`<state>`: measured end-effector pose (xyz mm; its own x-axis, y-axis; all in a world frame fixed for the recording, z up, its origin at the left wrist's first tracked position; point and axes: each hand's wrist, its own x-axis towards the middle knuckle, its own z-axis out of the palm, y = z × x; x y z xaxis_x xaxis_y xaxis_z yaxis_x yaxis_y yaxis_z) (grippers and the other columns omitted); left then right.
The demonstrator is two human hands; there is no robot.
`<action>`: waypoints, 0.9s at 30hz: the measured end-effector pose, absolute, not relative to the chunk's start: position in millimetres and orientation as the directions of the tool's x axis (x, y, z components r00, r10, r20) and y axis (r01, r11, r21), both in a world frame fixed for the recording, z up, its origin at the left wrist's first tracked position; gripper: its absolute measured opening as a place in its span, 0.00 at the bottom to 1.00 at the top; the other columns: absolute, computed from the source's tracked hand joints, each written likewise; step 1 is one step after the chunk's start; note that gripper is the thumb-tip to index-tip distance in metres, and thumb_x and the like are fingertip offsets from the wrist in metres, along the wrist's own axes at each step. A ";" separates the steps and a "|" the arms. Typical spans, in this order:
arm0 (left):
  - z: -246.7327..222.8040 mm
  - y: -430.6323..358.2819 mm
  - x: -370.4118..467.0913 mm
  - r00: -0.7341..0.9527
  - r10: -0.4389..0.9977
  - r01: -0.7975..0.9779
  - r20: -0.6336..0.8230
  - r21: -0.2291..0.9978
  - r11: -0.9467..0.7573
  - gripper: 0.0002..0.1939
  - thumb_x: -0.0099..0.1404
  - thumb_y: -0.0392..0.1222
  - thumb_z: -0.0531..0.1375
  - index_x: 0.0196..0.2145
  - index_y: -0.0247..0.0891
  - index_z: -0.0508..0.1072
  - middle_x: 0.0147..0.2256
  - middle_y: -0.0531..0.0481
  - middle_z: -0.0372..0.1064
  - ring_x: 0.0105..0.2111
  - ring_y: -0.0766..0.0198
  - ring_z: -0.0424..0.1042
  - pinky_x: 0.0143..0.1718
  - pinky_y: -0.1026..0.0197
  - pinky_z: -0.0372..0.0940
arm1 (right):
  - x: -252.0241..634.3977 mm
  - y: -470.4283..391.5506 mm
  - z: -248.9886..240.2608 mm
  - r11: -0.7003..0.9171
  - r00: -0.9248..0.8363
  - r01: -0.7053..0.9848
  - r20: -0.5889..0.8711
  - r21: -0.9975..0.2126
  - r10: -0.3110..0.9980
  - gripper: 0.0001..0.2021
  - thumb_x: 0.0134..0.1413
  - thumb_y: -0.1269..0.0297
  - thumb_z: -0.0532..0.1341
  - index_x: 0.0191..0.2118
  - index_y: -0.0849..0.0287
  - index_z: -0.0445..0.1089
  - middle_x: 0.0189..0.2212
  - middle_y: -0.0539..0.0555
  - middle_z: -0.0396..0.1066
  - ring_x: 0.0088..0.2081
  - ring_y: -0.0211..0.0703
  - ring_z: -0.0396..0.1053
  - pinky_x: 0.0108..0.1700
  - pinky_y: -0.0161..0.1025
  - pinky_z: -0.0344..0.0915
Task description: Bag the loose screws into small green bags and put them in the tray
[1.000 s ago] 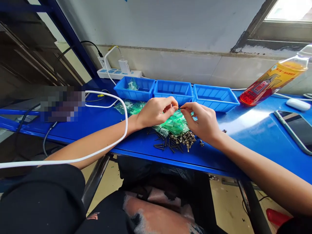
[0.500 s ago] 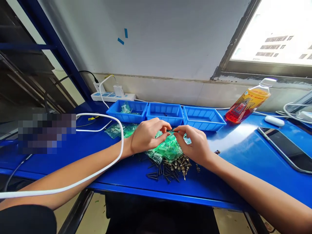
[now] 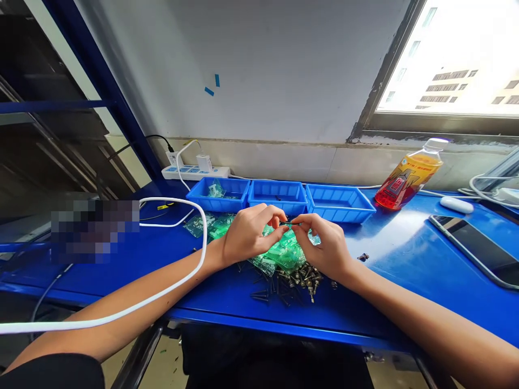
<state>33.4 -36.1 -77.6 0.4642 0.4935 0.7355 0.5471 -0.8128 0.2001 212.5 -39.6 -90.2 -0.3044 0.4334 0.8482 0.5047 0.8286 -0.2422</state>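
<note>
A thin dark screw (image 3: pixel 288 223) lies level between my two hands, over a heap of green plastic packets (image 3: pixel 284 249). My left hand (image 3: pixel 253 231) pinches its left end between thumb and fingers. The right end is pinched by my right hand (image 3: pixel 322 240). Below the packets, dark screws (image 3: pixel 260 295) and brass-coloured metal fittings (image 3: pixel 310 281) are spread on the blue table (image 3: pixel 227 300). Part of that pile is hidden behind my hands and the packets.
Three blue bins stand behind my hands: left (image 3: pixel 219 202), middle (image 3: pixel 278 204) and right (image 3: pixel 340 209). The left holds a clear packet. A drink bottle (image 3: pixel 407 175) and phone (image 3: pixel 474 248) are on the right. A white cable (image 3: pixel 162 292) crosses my left forearm.
The camera view has shifted, so the scene sits a little lower. Both hands keep their pinch on the dark screw, with hardly any visible movement.
</note>
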 end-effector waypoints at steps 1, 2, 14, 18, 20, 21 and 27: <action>-77.6 -36.3 33.7 0.458 0.500 0.549 0.735 0.209 -0.809 0.06 0.64 0.41 0.56 0.35 0.36 0.68 0.25 0.52 0.70 0.26 0.67 0.71 0.29 0.64 0.66 | 212.9 -40.4 -89.5 0.826 -0.301 0.512 0.850 -0.238 0.432 0.03 0.54 0.71 0.56 0.34 0.58 0.66 0.18 0.45 0.67 0.19 0.32 0.62 0.23 0.31 0.61; -77.5 -36.5 34.0 0.452 0.507 0.551 0.734 0.217 -0.806 0.07 0.64 0.42 0.56 0.35 0.36 0.68 0.25 0.52 0.70 0.26 0.67 0.71 0.29 0.64 0.66 | 213.4 -41.3 -88.8 0.822 -0.298 0.520 0.853 -0.232 0.429 0.03 0.55 0.71 0.56 0.33 0.58 0.66 0.18 0.45 0.66 0.19 0.32 0.62 0.23 0.31 0.61; -77.5 -44.2 40.4 0.423 0.515 0.498 0.745 0.284 -0.819 0.08 0.64 0.40 0.55 0.39 0.35 0.70 0.24 0.53 0.71 0.25 0.68 0.71 0.28 0.66 0.66 | 217.5 -45.5 -85.0 0.798 -0.228 0.557 0.882 -0.229 0.413 0.02 0.54 0.71 0.56 0.32 0.58 0.64 0.17 0.44 0.65 0.18 0.31 0.60 0.22 0.30 0.60; -76.8 -47.0 40.7 0.417 0.534 0.485 0.736 0.316 -0.815 0.08 0.64 0.40 0.55 0.40 0.35 0.70 0.25 0.52 0.71 0.25 0.69 0.71 0.28 0.66 0.66 | 218.0 -46.5 -84.4 0.802 -0.223 0.554 0.888 -0.225 0.403 0.03 0.54 0.72 0.56 0.31 0.58 0.64 0.17 0.44 0.65 0.18 0.31 0.61 0.22 0.30 0.60; -76.5 -47.5 40.6 0.417 0.533 0.482 0.736 0.318 -0.817 0.09 0.64 0.40 0.55 0.39 0.34 0.71 0.25 0.52 0.71 0.25 0.69 0.70 0.28 0.67 0.67 | 218.1 -46.9 -84.2 0.806 -0.227 0.551 0.890 -0.217 0.395 0.03 0.54 0.72 0.56 0.32 0.58 0.64 0.17 0.45 0.65 0.19 0.30 0.61 0.23 0.29 0.60; -76.4 -47.6 40.6 0.416 0.533 0.482 0.737 0.318 -0.816 0.09 0.64 0.40 0.55 0.39 0.34 0.71 0.25 0.52 0.71 0.25 0.69 0.70 0.28 0.67 0.67 | 218.0 -47.0 -84.3 0.808 -0.229 0.549 0.891 -0.214 0.392 0.03 0.54 0.72 0.56 0.32 0.59 0.64 0.17 0.45 0.65 0.19 0.30 0.61 0.23 0.29 0.60; -76.1 -46.9 40.7 0.417 0.526 0.484 0.741 0.308 -0.819 0.10 0.65 0.40 0.54 0.40 0.33 0.71 0.26 0.51 0.72 0.25 0.70 0.71 0.29 0.68 0.67 | 217.4 -46.5 -84.9 0.810 -0.226 0.546 0.893 -0.215 0.390 0.03 0.54 0.72 0.56 0.32 0.58 0.63 0.18 0.44 0.65 0.19 0.30 0.61 0.23 0.30 0.61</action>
<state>40.7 -46.9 -76.1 0.4172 0.5258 0.7413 0.4842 -0.8189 0.3083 217.4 -46.5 -84.9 -0.2258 0.3895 0.8929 0.5456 0.8099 -0.2154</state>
